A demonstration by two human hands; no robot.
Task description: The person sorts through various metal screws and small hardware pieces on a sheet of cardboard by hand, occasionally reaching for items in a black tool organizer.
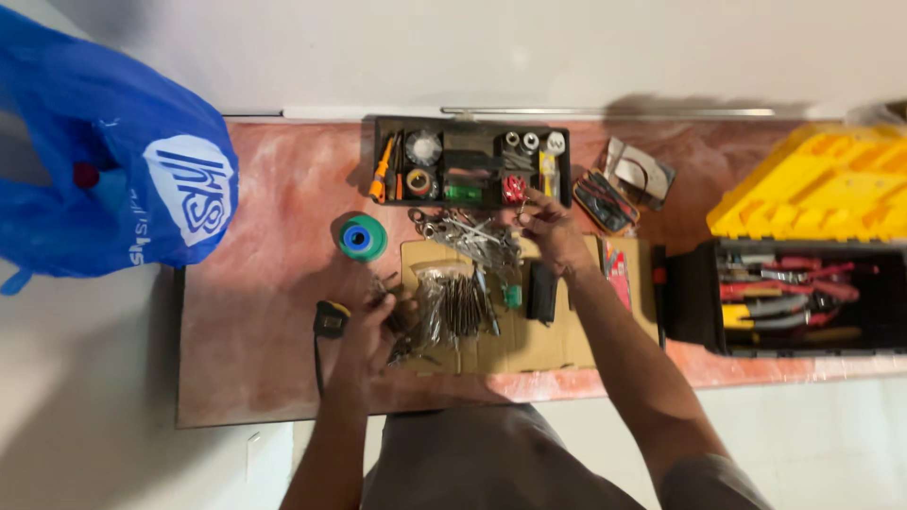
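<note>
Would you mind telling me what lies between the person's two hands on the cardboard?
In the head view, between the left hand and right hand lie a clear bag of screws and a pile of wrenches.

blue bag (104, 161) (white logo), clear screw packet (452, 304)

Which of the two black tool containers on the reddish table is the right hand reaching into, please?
The right hand reaches the shallow black organizer tray at the table's far edge, split into small compartments. The other, the deep black toolbox with the yellow lid, stands apart at the right.
</note>
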